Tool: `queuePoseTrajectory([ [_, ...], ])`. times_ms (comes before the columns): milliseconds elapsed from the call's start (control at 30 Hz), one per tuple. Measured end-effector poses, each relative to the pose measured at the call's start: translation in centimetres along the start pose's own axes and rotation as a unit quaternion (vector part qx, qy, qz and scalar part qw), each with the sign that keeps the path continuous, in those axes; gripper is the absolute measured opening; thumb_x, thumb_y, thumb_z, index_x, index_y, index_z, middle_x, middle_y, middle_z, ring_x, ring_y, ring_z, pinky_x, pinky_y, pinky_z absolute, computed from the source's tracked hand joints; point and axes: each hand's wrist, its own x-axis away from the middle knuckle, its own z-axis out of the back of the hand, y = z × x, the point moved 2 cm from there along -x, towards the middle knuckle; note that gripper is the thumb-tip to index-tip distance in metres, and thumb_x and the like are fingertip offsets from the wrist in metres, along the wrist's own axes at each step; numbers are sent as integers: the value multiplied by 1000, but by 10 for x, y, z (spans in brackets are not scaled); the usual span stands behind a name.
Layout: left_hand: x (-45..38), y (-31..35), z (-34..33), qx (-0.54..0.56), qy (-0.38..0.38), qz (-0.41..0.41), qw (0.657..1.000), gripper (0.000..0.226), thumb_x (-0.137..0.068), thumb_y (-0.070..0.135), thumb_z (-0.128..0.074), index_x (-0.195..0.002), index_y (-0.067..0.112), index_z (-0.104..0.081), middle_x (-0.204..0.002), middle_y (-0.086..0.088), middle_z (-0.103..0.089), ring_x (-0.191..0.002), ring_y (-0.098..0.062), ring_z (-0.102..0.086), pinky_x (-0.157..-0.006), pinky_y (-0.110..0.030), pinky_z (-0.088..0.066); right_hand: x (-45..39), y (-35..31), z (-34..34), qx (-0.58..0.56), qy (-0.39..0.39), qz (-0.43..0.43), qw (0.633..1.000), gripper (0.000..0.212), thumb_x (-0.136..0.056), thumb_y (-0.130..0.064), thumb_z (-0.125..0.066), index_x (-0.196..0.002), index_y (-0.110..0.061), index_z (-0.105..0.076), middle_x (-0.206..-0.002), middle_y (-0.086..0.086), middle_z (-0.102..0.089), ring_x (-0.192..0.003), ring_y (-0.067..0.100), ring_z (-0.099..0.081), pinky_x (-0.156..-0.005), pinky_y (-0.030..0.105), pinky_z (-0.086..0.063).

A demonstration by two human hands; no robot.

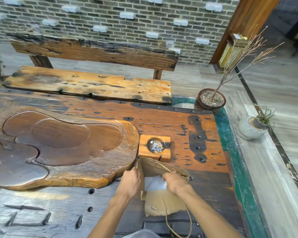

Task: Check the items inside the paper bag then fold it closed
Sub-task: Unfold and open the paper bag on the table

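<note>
A brown paper bag (153, 167) stands on the dark wooden table (187, 134), near its front right part. My left hand (131, 182) grips the bag's left rim. My right hand (175, 181) holds the right rim by a twine handle. Between the hands the mouth is spread apart and something white (154, 183) shows inside; I cannot tell what it is. The near wall of the bag (162, 201) hangs down toward me, torn at its edge, with a second twine handle (189, 222) dangling below it.
A square wooden ashtray (155, 147) with butts sits just behind the bag. A large carved wooden tea tray (58, 148) fills the table's left. A bench (93, 86) stands beyond. Potted plants (210, 100) and a stone pot (251, 127) are at the right.
</note>
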Motion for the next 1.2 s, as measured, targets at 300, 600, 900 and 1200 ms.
queuePoseTrajectory([
  [300, 7, 13, 0, -27, -13, -1, 1000, 29, -100, 9, -33, -77, 10, -49, -80, -25, -67, -92, -49, -62, -73, -46, -45, -4, 7, 4, 134, -43, 15, 990, 42, -83, -1, -67, -124, -2, -60, -131, 17, -60, -117, 33, -63, -92, 38, -52],
  [600, 9, 9, 1, -2, -20, 21, 1000, 25, -91, 5, -38, -67, 8, -45, -83, -29, -69, -82, -51, -59, -61, -38, -39, -2, 15, 1, 162, -91, 3, 983, 64, -81, -9, -73, -139, -10, -44, -139, 13, -55, -122, 32, -60, -96, 38, -54],
  [900, 7, 11, -4, -19, -19, 35, 999, 23, -88, 5, -36, -71, 1, -51, -72, -18, -57, -68, -40, -51, -65, -41, -44, -9, 32, 0, 95, -121, -26, 988, 66, -93, -20, -57, -151, -29, -25, -145, 9, -48, -134, 26, -47, -108, 49, -40],
  [1200, 1, -1, -14, -21, -22, 18, 999, 28, -94, 23, -35, -68, 13, -43, -76, -21, -67, -76, -44, -60, -65, -41, -48, -36, 30, -12, 92, -140, -18, 986, 53, -87, -16, -65, -136, -5, -49, -136, 12, -58, -117, 29, -60, -90, 30, -51],
])
